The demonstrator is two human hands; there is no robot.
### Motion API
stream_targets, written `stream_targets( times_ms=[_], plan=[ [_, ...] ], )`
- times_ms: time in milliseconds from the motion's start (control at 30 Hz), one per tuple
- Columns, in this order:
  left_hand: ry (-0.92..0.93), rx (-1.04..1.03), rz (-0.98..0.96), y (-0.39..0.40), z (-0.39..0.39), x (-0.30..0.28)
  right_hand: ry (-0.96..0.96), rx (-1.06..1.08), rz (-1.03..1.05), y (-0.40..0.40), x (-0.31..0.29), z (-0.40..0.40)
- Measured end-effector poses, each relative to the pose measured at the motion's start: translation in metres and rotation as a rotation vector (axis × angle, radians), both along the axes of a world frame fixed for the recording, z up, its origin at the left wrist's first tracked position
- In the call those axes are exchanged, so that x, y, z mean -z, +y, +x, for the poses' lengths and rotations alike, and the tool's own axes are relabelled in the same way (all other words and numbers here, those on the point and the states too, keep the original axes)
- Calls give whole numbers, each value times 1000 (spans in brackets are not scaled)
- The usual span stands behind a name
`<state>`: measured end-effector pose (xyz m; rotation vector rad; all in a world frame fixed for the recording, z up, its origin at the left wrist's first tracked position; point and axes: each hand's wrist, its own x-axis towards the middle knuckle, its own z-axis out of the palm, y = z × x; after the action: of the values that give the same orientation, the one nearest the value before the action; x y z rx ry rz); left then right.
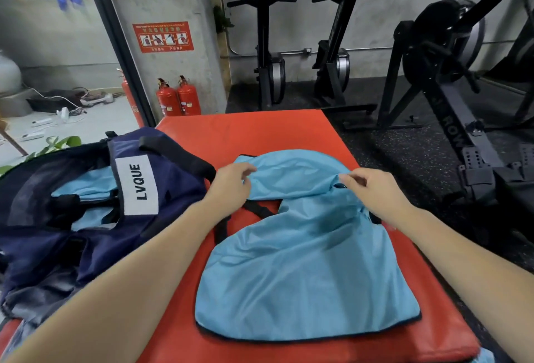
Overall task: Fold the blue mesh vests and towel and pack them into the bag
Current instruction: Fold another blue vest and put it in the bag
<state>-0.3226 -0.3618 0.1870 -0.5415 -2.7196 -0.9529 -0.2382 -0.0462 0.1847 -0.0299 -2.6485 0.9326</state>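
Head view | left hand point(231, 182), right hand point(372, 189) pinch vest point(306, 261) shoulders

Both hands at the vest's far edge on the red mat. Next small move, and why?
Probably draw the top edge toward the body to fold the vest in half. The left hand and right hand each pinch the far shoulder part, the rest lies flat on the red mat, and the bag gapes open alongside.

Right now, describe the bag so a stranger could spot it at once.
Start at the big red mat in the foreground, where a light blue vest lies spread out. The bag sits slumped at the mat's left edge, beside the left hand. It is the only navy thing there, with black straps and a white label reading LVQUE, and light blue fabric showing inside its opening.
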Motion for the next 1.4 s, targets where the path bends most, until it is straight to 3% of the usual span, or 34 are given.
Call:
stream_targets(
  times_ms=[267,533,733,933,1100,1267,1400],
  plan=[
    [-92,-33,-192,24,-138,14,-86,22,141,15,16,-127],
    [-178,-87,-441,30,-191,39,-327,110,235,23,41,-192],
    [6,-189,-376,33,-180,32,-194,211,257,26,38,-180],
    [132,-184,-129,21,-133,-32,-18,230,117,25,-12,-130],
    [223,-115,-55,2,-39,-67,85,165,-23,20,-46,-49],
    [256,-21,-118,-28,78,-50,2,135,-21,12,-32,50],
    [232,22,-206,-56,156,-9,-149,54,198,6,-1,119]
  ],
)
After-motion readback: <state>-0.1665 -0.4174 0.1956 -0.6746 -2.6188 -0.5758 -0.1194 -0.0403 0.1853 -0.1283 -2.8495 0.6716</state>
